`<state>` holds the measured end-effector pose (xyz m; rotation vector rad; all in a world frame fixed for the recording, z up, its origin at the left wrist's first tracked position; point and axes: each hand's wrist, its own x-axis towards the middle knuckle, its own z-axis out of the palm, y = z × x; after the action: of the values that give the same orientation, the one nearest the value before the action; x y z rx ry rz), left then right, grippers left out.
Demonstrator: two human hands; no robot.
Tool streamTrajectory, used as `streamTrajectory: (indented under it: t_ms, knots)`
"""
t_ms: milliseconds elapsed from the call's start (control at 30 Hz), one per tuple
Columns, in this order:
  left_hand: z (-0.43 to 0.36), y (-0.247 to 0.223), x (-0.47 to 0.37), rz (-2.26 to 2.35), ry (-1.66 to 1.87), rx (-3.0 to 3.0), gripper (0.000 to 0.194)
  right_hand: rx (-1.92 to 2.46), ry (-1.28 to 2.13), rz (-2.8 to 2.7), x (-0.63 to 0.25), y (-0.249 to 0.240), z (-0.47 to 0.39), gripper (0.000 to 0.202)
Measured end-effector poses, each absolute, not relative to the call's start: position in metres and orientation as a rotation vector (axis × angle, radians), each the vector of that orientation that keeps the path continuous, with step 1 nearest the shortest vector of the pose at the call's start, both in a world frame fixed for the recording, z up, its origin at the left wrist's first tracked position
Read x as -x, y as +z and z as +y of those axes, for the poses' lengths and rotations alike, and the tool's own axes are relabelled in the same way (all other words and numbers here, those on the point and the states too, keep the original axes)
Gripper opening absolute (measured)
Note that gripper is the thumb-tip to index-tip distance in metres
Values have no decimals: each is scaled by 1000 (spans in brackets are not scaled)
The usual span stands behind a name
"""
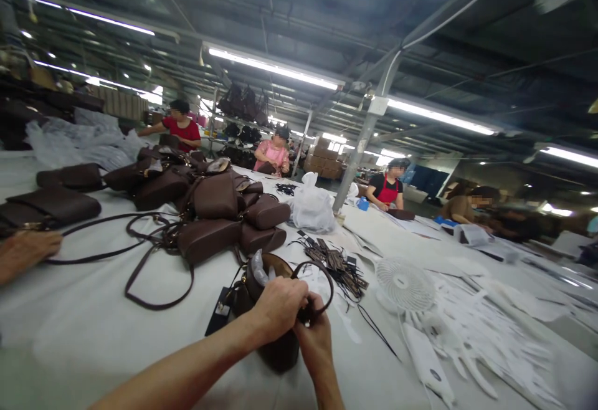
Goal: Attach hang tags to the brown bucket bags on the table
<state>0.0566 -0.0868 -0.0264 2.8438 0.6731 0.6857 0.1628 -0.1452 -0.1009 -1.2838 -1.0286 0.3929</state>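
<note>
A dark brown handbag (280, 352) stands on the white table right in front of me, its top open. Clear plastic wrap (258, 266) shows inside the opening. My left hand (280, 305) reaches across the bag, its fingers closed at the near end of the handle. From the right, my right hand (317, 329) is closed round the same spot, thumb and fingers meeting the left ones. The looped handle (332, 285) rises above both hands. Exactly what the fingertips pinch is hidden. A black tag (219, 313) lies against the bag's left side.
Brown bags (215, 195) with trailing straps are piled at back left, where another person's hand (30, 251) touches one. Brown tags (334, 260) with cords lie beyond my bag. A white fan (405, 285) and white strips (490, 329) are on the right. A pole (364, 142) stands behind.
</note>
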Motion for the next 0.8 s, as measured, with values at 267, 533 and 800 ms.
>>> streamTrajectory:
  t_ms: [267,533,800]
  knots:
    - [-72,1,-34,849,794,-2784,10,1462,415,-1132,-176,-84,-169,29]
    - [-75,9,-28,770,858,-2709,10,1546,392,-1312,-196,-60,-192,26]
    - [-101,5,-27,652,758,-2668,15,1481,622,-1313,-232,-53,-216,30]
